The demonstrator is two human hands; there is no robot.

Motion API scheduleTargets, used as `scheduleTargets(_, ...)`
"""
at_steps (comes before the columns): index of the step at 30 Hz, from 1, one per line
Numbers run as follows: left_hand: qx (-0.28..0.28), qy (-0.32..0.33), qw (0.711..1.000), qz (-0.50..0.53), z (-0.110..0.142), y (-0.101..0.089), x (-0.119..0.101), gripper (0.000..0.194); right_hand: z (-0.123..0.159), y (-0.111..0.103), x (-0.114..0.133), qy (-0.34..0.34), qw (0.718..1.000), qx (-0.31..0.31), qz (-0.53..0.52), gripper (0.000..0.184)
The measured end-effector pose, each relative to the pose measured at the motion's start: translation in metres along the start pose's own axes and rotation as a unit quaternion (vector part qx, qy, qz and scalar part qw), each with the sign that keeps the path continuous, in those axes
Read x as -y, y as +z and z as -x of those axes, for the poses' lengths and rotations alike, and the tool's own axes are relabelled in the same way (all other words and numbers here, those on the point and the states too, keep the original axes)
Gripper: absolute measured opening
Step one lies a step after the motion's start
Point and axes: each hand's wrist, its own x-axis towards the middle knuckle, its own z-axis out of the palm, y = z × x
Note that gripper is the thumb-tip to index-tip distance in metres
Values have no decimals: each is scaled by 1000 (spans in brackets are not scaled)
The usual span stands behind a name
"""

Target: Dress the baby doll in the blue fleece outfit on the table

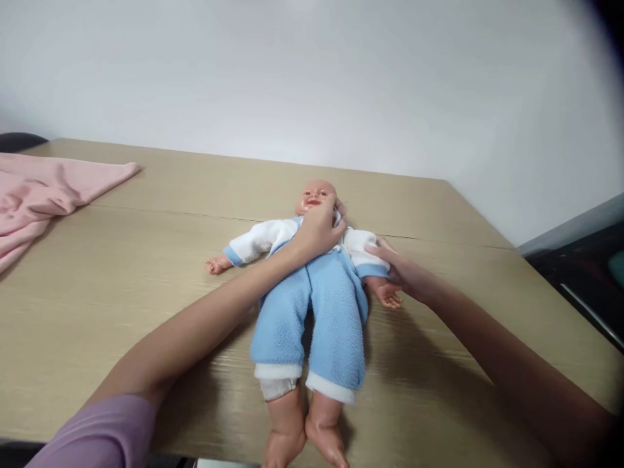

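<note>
A wide wooden table [146,273] fills the view from nine o'clock across to three o'clock, its far edge running under a plain pale wall [312,78]. A seam crosses the tabletop from left to right, passing behind the doll's shoulders.

At ten o'clock a pink cloth [43,195] lies crumpled at the table's left edge, well apart from everything else. At three o'clock, beyond the table's right edge, a dark piece of furniture [585,273] shows only in part.

In the middle lies a baby doll [312,292] on its back, head toward twelve o'clock and bare feet toward six o'clock, reaching the near edge. It wears a light blue fleece suit with white sleeves and white cuffs. Its arms spread out toward nine and three o'clock.

The left hand [319,231] comes in from seven o'clock, a lilac sleeve at the shoulder, and rests on the doll's collar just under the chin, fingers curled and pinching the cloth there. The right hand [397,266] comes in from four o'clock and lies along the doll's sleeve at three o'clock, fingers closed loosely over the white cuff, just above the doll's small hand.
</note>
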Motion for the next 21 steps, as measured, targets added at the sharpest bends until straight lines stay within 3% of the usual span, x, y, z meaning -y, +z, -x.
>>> scheduleTargets(2,-5,-1,1000,-9,1,1,-3,13,19,-14,-3,54,999,4,9,63)
scheduleTargets(4,-4,-1,1000,-25,2,0,-6,12,29,-30,-9,43,998,-16,37,70)
scheduleTargets(9,32,-22,998,-39,-1,-9,-11,13,25,-73,-23,-8,985,-67,160,61)
scheduleTargets(12,42,-5,996,-78,-3,-16,-9,13,20,-96,-29,-22,980,-85,180,59)
scheduleTargets(14,55,7,992,-113,-4,-21,-7,12,19,-104,-33,-57,966,-144,209,52)
scheduleTargets(16,67,25,986,-148,-3,-25,-8,12,21,-101,-34,-138,916,-242,289,43)
scheduleTargets(18,65,52,981,-174,-3,-29,-10,14,28,-84,-31,-227,851,-311,359,32)
scheduleTargets(19,61,66,980,-180,-2,-31,-12,16,33,-71,-28,-251,839,-310,370,29)
scheduleTargets(20,58,79,979,-179,-2,-33,-15,18,38,-56,-26,-257,851,-284,360,26)
scheduleTargets(21,59,93,979,-174,-2,-34,-17,19,43,-40,-24,-242,880,-238,333,25)
